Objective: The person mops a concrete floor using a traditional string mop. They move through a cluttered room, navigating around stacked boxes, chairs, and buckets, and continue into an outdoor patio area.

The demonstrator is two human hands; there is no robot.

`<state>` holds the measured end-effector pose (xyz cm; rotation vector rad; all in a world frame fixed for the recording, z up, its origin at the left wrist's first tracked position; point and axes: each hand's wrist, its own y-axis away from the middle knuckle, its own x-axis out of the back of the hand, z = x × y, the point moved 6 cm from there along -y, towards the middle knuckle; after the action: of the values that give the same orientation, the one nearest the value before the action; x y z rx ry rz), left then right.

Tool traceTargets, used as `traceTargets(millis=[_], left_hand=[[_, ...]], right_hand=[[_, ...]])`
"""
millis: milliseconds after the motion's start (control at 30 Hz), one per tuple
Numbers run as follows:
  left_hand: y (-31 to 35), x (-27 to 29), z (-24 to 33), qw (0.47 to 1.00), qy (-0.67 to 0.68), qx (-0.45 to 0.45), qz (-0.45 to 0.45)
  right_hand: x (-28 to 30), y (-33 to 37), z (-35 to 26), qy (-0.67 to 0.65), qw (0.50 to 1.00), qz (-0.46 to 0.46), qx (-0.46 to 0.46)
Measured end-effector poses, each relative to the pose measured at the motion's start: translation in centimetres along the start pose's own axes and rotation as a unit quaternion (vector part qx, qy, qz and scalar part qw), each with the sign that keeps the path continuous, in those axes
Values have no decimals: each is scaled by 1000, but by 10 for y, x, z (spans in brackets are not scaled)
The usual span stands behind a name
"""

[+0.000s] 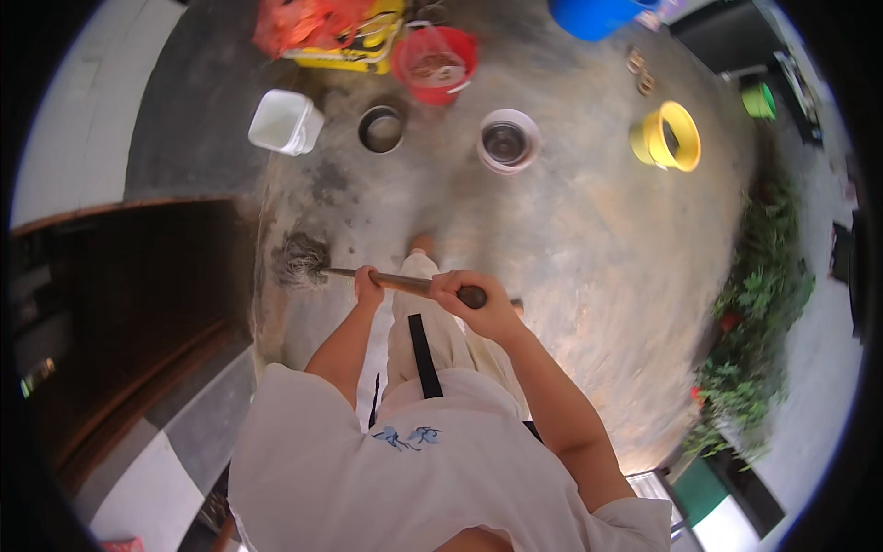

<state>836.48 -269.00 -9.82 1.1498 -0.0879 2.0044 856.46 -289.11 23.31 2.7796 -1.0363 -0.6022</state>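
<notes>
I hold a mop by its wooden handle (pixel 402 282), which runs slantwise across my front. My left hand (pixel 369 287) is wrapped round the lower part of the handle. Closer to the handle's dark rounded top end, my right hand (pixel 463 293) grips it too. The grey string mop head (pixel 303 260) rests on the concrete floor to my left, beside the dark doorway, and its strands are spread out. Dark wet-looking patches mark the floor around it.
Ahead stand a white square bucket (pixel 285 122), a dark round pot (pixel 381 129), a pale basin (pixel 508 141) and a red bucket (pixel 435 69). A yellow bucket (pixel 666 138) stands to the right, a blue tub (pixel 593 14) beyond. Green plants (pixel 759 304) line the right edge.
</notes>
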Motion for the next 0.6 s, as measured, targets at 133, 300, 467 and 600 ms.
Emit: traceTargets(millis=[133, 300, 467, 600], left_hand=[[26, -62, 86, 990, 51, -117, 53], [88, -154, 213, 964, 71, -255, -22], [223, -248, 358, 947, 73, -240, -202], [316, -309, 448, 885, 72, -332, -319]], right_hand=[[80, 94, -31, 29, 996, 69, 40], [169, 239, -52, 27, 977, 183, 102], [232, 410, -92, 116, 919, 355, 124], [234, 505, -119, 137, 868, 442, 180]])
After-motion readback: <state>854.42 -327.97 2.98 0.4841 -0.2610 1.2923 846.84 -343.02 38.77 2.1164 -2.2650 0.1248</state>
